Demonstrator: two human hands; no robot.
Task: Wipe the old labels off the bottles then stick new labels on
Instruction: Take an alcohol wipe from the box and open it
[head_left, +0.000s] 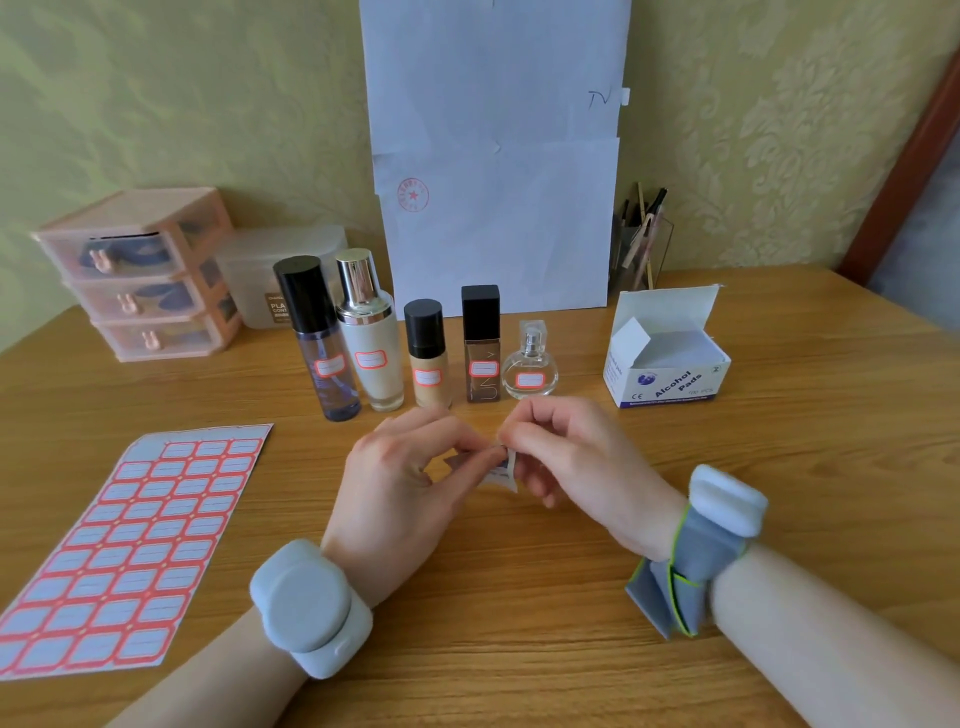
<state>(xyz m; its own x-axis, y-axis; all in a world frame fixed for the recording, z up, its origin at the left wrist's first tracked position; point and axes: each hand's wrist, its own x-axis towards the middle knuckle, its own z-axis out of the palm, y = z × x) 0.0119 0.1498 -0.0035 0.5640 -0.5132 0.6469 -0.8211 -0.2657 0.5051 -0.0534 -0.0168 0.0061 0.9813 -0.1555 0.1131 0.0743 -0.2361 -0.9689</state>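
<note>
Head view: both hands (405, 467) (566, 457) pinching a small crinkled foil sachet (501, 470).

Five bottles (423, 353) stand in a row at the middle of the desk (779, 467). The sticker sheet (124, 556) lies near, on the left. The pad box (667, 353) sits right of the bottles. The drawers (140, 275) stand far left.

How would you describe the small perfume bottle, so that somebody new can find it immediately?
Find the row of five bottles before the white paper on the wall. The perfume bottle stands at its right end, nearest the alcohol pads box. It alone is round, clear and the shortest.
</note>
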